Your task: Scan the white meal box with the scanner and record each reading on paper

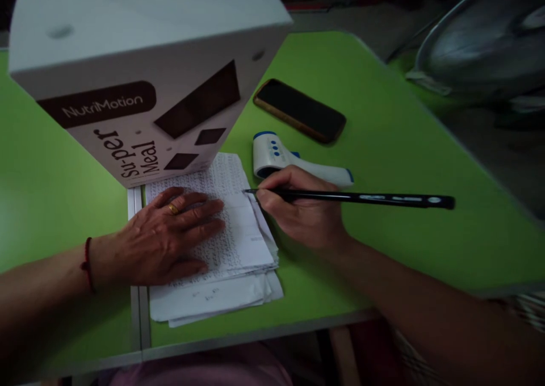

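Observation:
A stack of paper sheets (251, 235) covered with dense handwriting lies on the green table. My left hand (164, 238) rests flat on the sheets with its fingers spread, a ring and a red wrist string on it. Pinched between the thumb and fingers of my right hand (304, 213) is a long black pen (361, 197). Its tip meets or hovers just over the upper right part of the top sheet; I cannot tell which. Just beyond the right hand lies a white and blue infrared thermometer (272, 150), partly hidden by the fingers.
A tall white box (106, 45) printed "NutriMotion" stands at the papers' far edge. A dark phone (302, 110) lies beyond the thermometer. The green table (404, 147) has a metal-edged seam left of the papers. Something covered in clear plastic (481, 45) is at the far right.

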A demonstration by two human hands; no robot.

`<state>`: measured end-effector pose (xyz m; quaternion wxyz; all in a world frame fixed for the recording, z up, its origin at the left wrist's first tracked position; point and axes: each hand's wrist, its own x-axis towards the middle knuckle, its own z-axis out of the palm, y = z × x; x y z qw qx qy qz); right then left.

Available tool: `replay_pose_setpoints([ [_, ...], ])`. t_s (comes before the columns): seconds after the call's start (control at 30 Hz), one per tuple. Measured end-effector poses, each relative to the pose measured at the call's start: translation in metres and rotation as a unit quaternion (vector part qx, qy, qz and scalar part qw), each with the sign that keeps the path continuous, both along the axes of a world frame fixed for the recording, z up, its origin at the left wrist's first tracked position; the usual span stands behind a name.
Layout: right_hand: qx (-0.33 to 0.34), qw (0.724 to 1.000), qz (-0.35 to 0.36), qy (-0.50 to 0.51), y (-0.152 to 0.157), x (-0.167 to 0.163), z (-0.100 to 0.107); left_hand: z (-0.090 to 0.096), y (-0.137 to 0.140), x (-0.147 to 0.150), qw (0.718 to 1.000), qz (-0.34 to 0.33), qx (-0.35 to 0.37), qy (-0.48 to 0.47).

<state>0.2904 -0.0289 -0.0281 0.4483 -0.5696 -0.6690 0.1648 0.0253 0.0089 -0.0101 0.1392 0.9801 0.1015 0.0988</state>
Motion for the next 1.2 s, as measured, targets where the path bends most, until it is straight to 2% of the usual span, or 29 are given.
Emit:
replay_pose_setpoints([
  [0.47, 0.002, 1.000, -0.002, -0.005, 0.000, 0.000, 0.002, -0.001, 0.001, 0.000, 1.000, 0.000, 0.004, 0.001],
  [0.7, 0.038, 0.997, -0.047, 0.043, -0.002, -0.001, -0.006, -0.001, 0.001, 0.000, 1.000, -0.001, 0.001, 0.000],
  [0.83, 0.051, 0.996, -0.067, 0.030, -0.007, 0.002, -0.002, 0.000, 0.000, -0.001, 1.000, 0.003, -0.001, 0.008],
  [0.93, 0.085, 0.995, -0.028, -0.044, -0.012, 0.009, 0.009, 0.000, 0.001, 0.000, 1.000, -0.001, 0.008, 0.011],
  [1.0, 0.136, 0.982, 0.000, -0.128, -0.015, 0.014, 0.017, 0.000, 0.001, 0.002, 1.000, -0.004, 0.020, 0.013],
  [1.1, 0.203, 0.946, 0.057, -0.248, -0.017, 0.017, 0.026, 0.005, -0.001, 0.002, 0.999, -0.011, 0.038, 0.013],
  [1.2, 0.219, 0.903, 0.132, -0.344, -0.020, 0.015, 0.031, 0.024, -0.007, -0.010, 0.999, 0.004, 0.051, -0.018],
])
